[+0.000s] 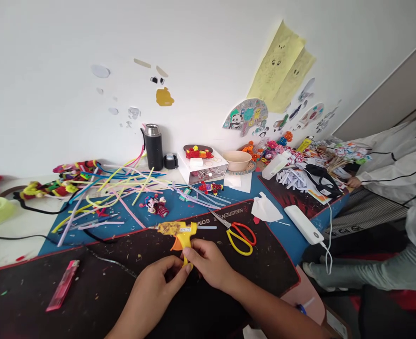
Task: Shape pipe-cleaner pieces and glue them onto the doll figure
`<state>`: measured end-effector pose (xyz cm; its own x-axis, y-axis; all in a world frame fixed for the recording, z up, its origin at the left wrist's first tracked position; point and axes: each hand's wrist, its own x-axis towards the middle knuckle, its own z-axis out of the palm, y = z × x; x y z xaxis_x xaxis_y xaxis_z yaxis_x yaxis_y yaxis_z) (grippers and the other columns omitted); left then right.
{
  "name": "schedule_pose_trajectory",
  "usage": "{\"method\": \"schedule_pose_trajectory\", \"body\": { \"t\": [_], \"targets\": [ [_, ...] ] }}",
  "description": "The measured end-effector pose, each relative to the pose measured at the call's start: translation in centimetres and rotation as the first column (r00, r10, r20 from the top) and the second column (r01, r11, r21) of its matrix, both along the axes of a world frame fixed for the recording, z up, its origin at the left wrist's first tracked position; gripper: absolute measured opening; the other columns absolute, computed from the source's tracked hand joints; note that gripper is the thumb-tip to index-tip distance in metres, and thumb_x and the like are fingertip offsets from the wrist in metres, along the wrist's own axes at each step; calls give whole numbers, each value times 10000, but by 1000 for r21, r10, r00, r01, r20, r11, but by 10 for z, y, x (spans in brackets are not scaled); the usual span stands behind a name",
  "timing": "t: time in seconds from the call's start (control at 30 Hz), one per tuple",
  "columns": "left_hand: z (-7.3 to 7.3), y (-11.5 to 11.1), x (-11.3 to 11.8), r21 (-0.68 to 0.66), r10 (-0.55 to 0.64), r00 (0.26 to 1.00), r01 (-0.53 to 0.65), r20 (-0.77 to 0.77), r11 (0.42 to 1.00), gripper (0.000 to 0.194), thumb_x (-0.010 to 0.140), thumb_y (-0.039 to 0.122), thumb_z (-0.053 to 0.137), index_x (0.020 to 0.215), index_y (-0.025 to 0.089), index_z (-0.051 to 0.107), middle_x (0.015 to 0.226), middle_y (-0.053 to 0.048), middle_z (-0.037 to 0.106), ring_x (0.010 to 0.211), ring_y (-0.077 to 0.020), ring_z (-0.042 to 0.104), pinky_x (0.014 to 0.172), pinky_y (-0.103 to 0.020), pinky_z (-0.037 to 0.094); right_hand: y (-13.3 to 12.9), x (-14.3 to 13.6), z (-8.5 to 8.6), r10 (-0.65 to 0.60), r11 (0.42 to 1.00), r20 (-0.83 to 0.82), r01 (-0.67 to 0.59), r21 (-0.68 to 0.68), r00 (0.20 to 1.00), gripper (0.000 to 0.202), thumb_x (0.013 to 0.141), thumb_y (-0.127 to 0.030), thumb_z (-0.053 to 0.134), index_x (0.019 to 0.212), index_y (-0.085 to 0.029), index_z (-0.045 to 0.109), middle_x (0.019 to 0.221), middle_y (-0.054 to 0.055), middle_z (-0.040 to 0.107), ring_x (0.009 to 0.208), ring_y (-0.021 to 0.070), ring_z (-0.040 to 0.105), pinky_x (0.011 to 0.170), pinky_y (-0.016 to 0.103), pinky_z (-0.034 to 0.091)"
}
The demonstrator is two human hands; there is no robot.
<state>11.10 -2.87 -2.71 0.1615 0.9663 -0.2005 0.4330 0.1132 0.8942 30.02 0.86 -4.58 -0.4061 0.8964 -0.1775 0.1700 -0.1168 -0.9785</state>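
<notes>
A yellow hot glue gun with an orange trigger points left above the black mat, a clear glue stick jutting from its back. My left hand pinches the bottom of its handle. Closed round the handle from the right is my right hand. Scissors with one red and one yellow handle loop lie right of the gun. A small pipe-cleaner figure in red and blue lies just beyond the nozzle. At the left, a pink packet rests on the mat.
Loose pipe cleaners and plastic sticks spread over the left back of the table. A black thermos, a white box and a beige bowl stand by the wall. A white power bank lies right; a person's sleeve is beyond.
</notes>
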Motion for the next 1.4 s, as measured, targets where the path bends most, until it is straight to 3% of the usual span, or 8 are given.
{"method": "schedule_pose_trajectory", "body": {
  "t": [0.3, 0.47, 0.7, 0.8, 0.9, 1.07, 1.27, 1.4],
  "targets": [
    [-22, -12, -8, 290, -33, 977, 95, -212, 952, 365, 1054, 563, 624, 920, 350, 890, 964, -42, 890, 845, -267, 826, 771, -314, 583, 21, 12, 22, 150, 987, 355, -116, -115, 923, 427, 1123, -520, 627, 838, -202, 636, 641, -33, 627, 477, 108, 544, 493, 227, 384],
    [-12, -6, -35, 440, 4, 989, 62, -147, 896, 385, 1060, 595, 639, 896, 325, 860, 867, -37, 857, 769, -243, 799, 720, -277, 595, 31, 11, 20, 199, 975, 350, -149, -164, 915, 398, 1143, -499, 607, 892, -197, 672, 663, -37, 667, 450, 92, 538, 488, 217, 395],
    [20, 54, -88, 337, 336, 919, -256, -205, 906, 468, 969, 705, 644, 934, 287, 851, 827, 3, 823, 745, -232, 745, 669, -275, 512, 37, 8, 39, 290, 957, 466, -236, -171, 836, 434, 1100, -531, 671, 817, -202, 675, 629, -40, 653, 490, 119, 589, 542, 246, 408],
    [32, 69, -94, 337, 497, 840, -413, -218, 846, 441, 897, 658, 654, 952, 276, 867, 849, -8, 833, 804, -250, 750, 689, -285, 493, 42, 11, 48, 211, 954, 623, -298, 37, 753, 489, 1054, -560, 749, 733, -195, 702, 626, -4, 676, 606, 149, 624, 615, 275, 362],
    [39, 73, -93, 332, 583, 793, -510, -177, 794, 428, 848, 621, 653, 946, 264, 867, 814, -21, 823, 814, -265, 740, 691, -297, 485, 50, 15, 50, 64, 932, 653, -279, 231, 754, 469, 1046, -588, 756, 783, -200, 775, 715, 28, 741, 677, 173, 635, 638, 298, 328],
    [34, 71, -90, 310, 619, 771, -558, -151, 770, 371, 832, 598, 670, 871, 265, 830, 771, -32, 811, 801, -285, 732, 678, -304, 479, 77, 2, 46, -33, 910, 632, -238, 339, 774, 365, 1084, -577, 707, 1046, -247, 860, 837, 26, 813, 759, 193, 706, 657, 311, 350],
    [21, 68, -96, 319, 617, 771, -552, -157, 770, 367, 859, 574, 676, 929, 271, 869, 796, -21, 810, 800, -269, 730, 695, -298, 482, 113, -35, 46, -27, 884, 774, -347, 314, 632, 462, 1087, -591, 690, 1318, -215, 830, 1041, 116, 869, 1057, 323, 794, 829, 372, 506],
    [12, 65, -104, 319, 578, 797, -509, -177, 800, 371, 890, 597, 692, 961, 289, 888, 808, -15, 812, 793, -262, 723, 691, -293, 478, 126, -52, 46, 3, 876, 813, -393, 279, 583, 516, 1072, -630, 695, 1333, -204, 823, 1127, 142, 864, 1149, 347, 788, 879, 384, 553]
  ]
}}
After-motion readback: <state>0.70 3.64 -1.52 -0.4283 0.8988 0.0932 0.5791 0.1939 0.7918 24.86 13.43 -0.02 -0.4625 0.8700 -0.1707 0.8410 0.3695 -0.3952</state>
